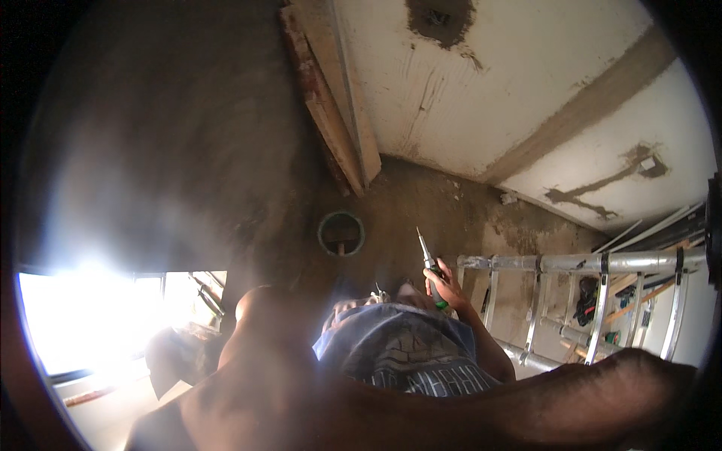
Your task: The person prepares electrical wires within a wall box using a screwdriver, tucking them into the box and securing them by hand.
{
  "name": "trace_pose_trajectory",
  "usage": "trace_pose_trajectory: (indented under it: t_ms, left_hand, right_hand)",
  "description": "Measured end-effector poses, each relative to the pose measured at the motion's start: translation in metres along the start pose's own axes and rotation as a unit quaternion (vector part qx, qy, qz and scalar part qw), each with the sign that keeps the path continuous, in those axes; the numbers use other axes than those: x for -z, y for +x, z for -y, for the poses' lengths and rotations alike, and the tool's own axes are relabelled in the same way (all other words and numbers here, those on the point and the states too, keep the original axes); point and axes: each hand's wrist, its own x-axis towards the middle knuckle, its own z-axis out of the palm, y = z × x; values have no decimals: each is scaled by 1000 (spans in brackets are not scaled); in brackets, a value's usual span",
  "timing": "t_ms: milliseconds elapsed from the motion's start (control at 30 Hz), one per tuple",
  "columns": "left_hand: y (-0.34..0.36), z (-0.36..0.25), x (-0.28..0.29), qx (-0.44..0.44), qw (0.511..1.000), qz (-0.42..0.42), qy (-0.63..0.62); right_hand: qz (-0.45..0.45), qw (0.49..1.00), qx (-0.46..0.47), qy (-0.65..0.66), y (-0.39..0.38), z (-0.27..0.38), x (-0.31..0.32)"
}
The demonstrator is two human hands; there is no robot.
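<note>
Closest to my eyes, bare arm or shoulder (286, 391) fills the lower edge, hazed by glare on one side, and I cannot make out my left hand at all, so I can't tell its grip. Beyond that hangs my dark printed shirt (406, 346), and at its right my right hand (449, 288) has its fingers curled around the green and black handle of a slim screwdriver (429, 261). The blade points away from me, its tip touching nothing, so I'd judge that no screw is being worked at this moment. Just beside my hand, to the right, is the metal ladder (556, 263). Farther off, a round ring (321, 225) lies near the foot of some wooden planks (331, 120). Beyond, the pale wall (519, 83) carries a brown strip (590, 98) and two rough brown patches around recesses, an upper recess (438, 16) and a right-hand recess (651, 164). The patching looks done, though unpainted, while I see no cover on either recess; finishing them seems left, as far as I can judge from here.
</note>
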Motion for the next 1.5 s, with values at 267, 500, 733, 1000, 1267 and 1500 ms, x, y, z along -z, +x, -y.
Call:
trace_pose_trajectory:
  t_ms: [267, 500, 733, 1000, 1267, 1500]
  left_hand:
    - [-18, -32, -5, -29, 999, 0, 38]
    - [-115, -37, 68, -80, 893, -363, 255]
    - [-206, 57, 93, 187, 772, -586, 157]
    - [-214, 65, 77, 163, 832, -520, 102]
    - [-163, 80, 71, 75, 809, -563, 151]
    - [-114, 119, 76, 51, 813, -551, 183]
  right_hand:
    - [50, 998, -5, 27, 14, 38, -32]
    - [164, 962, 10, 219, -17, 113, -61]
    - [331, 895, -14, 300, -36, 171, -97]
    - [341, 896, 35, 282, -37, 181, -116]
    - [364, 896, 82, 242, -44, 202, -83]
    - [350, 905, 185, 157, -52, 212, -21]
